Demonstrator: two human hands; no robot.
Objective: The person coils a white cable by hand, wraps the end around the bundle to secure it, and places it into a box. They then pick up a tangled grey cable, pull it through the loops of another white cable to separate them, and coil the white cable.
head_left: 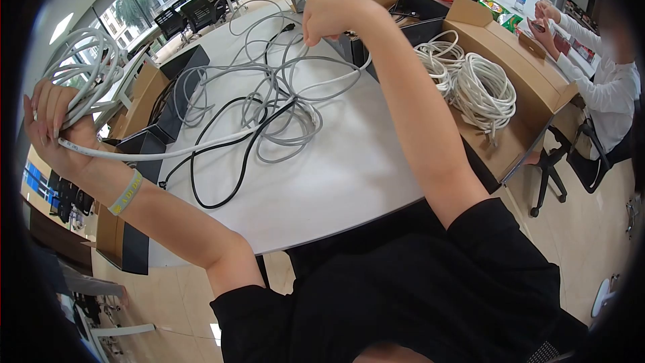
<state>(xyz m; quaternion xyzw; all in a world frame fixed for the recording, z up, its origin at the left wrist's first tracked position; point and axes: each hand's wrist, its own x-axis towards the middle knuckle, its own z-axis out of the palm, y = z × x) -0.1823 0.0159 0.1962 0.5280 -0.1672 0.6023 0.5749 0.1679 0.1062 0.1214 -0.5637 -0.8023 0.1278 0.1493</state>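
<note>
My left hand (pixel 62 117) is raised at the far left, its fingers closed round a coil of white cable (pixel 101 60). From that hand a length of white cable (pixel 154 156) runs right across the table into a tangle of grey cables (pixel 282 87). My right hand (pixel 336 15) is bent down at the table's far side, fingers pinched together on a grey cable of the tangle; the fingertips partly hide the grip. A black cable (pixel 232 200) with plugs lies looped through the tangle, nearer to me.
On the right, an open cardboard box (pixel 531 104) holds coiled white cables (pixel 480 91). Another black box (pixel 423 27) stands behind my right forearm. Open boxes (pixel 185 77) line the white table's (pixel 349 168) left edge. A seated person (pixel 608 87) holds something small at the right.
</note>
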